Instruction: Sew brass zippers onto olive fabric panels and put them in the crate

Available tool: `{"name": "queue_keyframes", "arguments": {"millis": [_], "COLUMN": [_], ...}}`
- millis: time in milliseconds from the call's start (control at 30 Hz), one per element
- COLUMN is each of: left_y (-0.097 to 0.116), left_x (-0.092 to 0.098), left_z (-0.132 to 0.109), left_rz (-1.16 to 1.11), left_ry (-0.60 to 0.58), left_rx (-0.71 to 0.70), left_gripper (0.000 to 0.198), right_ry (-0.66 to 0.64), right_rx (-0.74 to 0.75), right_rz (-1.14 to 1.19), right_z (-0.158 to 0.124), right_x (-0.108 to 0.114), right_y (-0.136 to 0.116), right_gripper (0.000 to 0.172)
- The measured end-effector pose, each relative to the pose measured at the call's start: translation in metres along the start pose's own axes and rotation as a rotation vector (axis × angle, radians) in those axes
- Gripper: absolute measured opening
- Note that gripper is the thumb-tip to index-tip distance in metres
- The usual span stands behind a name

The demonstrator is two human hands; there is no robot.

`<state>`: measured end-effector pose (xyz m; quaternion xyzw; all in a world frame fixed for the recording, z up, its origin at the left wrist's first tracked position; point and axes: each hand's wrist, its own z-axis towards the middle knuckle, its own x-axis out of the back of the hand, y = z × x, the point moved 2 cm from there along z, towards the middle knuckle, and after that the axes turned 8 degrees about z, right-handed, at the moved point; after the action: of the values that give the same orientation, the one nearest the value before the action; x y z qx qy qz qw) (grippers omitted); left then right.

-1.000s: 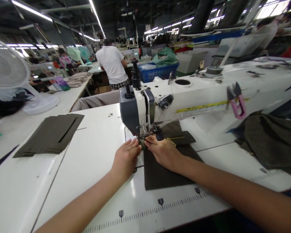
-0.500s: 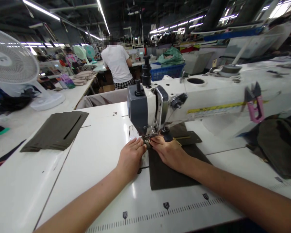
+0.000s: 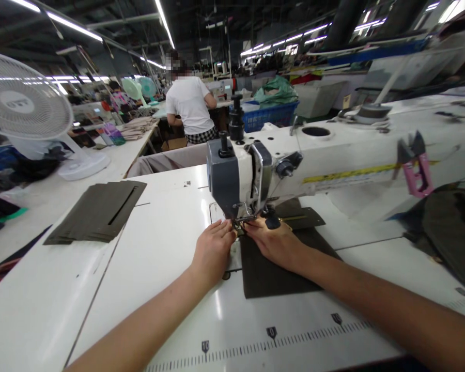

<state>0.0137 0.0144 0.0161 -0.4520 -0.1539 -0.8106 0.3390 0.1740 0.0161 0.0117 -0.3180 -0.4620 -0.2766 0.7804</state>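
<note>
A dark olive-brown fabric piece (image 3: 269,276) lies on the white sewing table, its far part under the head of a sewing machine (image 3: 223,175). A smaller strip (image 3: 308,218) of like fabric, with a yellowish line along it, lies to the right of the needle area. My right hand (image 3: 275,240) rests flat on the fabric, fingertips close to the presser foot (image 3: 238,225). Left of the foot, my left hand (image 3: 216,248) lies palm down, fingers stretched out and near the fabric's edge. The stitching point is partly hidden by fingers and foot.
A stack of dark cut fabric pieces (image 3: 96,212) lies on the left. Pink-handled snips (image 3: 418,173) hang on the machine arm. Dark fabric (image 3: 447,232) lies at right, a white fan (image 3: 27,103) at left. A person in a white shirt (image 3: 191,106) stands ahead, facing away.
The fabric has slid slightly away from me under the presser foot, both hands staying beside it. The whole view has shifted a little.
</note>
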Motion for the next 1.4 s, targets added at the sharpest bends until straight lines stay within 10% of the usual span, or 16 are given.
{"name": "queue_keyframes", "arguments": {"millis": [767,1067,1233,1400], "left_y": [-0.002,0.022,0.066,0.084], "left_x": [0.0,0.017,0.034,0.042], "left_z": [-0.003,-0.027,-0.031,-0.033], "left_rz": [-0.041,0.229,-0.121,-0.808], "left_ry": [0.037,-0.382,-0.373,-0.216], "left_rx": [0.095,0.308,0.326,0.781], "left_gripper": [0.02,0.051,0.04,0.022], "right_ry": [0.11,-0.086,-0.009,0.117], "right_rx": [-0.073,-0.458,-0.458,-0.243], "right_rz": [0.099,-0.083,-0.123,-0.17], "right_z": [-0.001,-0.036,-0.091,-0.117], "right_x": [-0.006,0.005,0.002,-0.003], "right_y": [-0.001,0.004,-0.028,-0.07], "right_gripper": [0.019,0.099,0.099,0.096]}}
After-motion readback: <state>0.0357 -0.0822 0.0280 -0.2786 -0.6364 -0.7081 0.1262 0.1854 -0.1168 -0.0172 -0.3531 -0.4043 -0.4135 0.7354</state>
